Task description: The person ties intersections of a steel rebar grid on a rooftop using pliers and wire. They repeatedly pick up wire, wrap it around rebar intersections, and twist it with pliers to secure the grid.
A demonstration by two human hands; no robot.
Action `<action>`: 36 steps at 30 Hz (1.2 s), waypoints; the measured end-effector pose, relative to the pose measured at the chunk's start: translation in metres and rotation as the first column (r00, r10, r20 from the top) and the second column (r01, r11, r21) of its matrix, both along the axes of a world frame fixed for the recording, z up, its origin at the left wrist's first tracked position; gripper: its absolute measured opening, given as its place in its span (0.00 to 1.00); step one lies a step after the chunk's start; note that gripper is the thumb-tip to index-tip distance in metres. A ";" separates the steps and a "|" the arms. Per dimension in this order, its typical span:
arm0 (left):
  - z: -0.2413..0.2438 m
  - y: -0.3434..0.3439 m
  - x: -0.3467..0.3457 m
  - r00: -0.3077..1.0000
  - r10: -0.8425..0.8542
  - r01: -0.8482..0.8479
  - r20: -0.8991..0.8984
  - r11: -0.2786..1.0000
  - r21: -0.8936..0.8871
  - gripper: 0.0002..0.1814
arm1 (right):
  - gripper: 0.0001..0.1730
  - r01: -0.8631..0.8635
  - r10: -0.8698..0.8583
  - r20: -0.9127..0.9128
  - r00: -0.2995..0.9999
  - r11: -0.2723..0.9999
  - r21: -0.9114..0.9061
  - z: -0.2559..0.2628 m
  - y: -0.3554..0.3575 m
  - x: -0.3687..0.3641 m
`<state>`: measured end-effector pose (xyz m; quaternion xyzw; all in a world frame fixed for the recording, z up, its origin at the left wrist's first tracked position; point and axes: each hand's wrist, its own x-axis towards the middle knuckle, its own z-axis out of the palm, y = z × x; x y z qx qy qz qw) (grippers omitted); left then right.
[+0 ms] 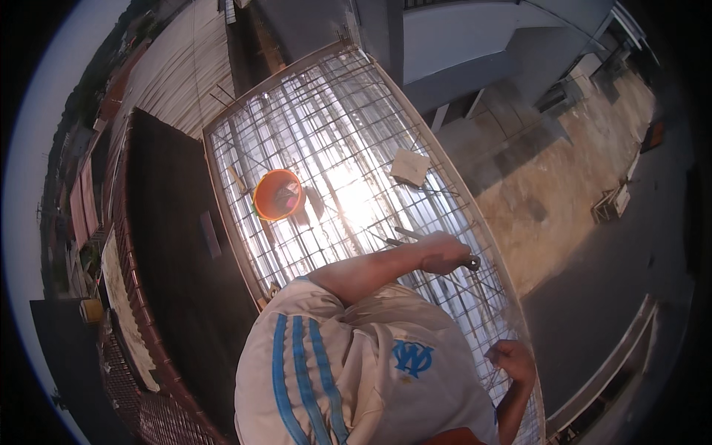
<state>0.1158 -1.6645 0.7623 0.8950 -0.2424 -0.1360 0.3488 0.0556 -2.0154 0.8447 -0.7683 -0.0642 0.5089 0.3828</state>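
Observation:
My left hand reaches across to the right, closed around a steel hand tool that looks like pincers. Two long handles stick out on the hand's left, and the rounded head shows on its right. Below them, near the right edge of a rebar mesh, is my right hand with its fingers bent; whether it holds anything thin cannot be made out. The mesh lies over shiny ribbed metal decking, where strong glare hides detail. Part of the lower mesh is hidden by my white shirt with blue stripes.
An orange bucket with things inside stands on the mesh at left. A pale flat block lies at upper right. Edge boards border the decking. Beyond the right edge, the ground lies well below; a dark recess borders the left.

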 end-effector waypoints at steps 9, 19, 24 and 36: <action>0.017 -0.058 -0.047 0.999 0.025 -0.031 -0.047 0.991 -0.132 0.05 | 0.13 -0.188 0.370 0.644 0.670 0.923 -0.334 -0.064 -0.080 -0.024; 0.036 -0.099 -0.097 0.994 0.096 -0.101 -0.056 0.990 -0.094 0.07 | 0.18 0.358 -0.147 0.705 0.694 0.920 -0.160 -0.009 -0.114 -0.036; 0.028 -0.104 -0.110 0.990 0.092 -0.086 -0.107 0.995 0.057 0.08 | 0.20 0.086 0.066 0.564 0.823 0.967 -0.239 -0.030 -0.132 -0.055; 0.053 -0.115 -0.146 0.952 0.138 -0.171 -0.274 0.980 -0.101 0.17 | 0.16 0.172 -0.118 0.579 0.807 0.984 -0.040 -0.044 -0.166 -0.086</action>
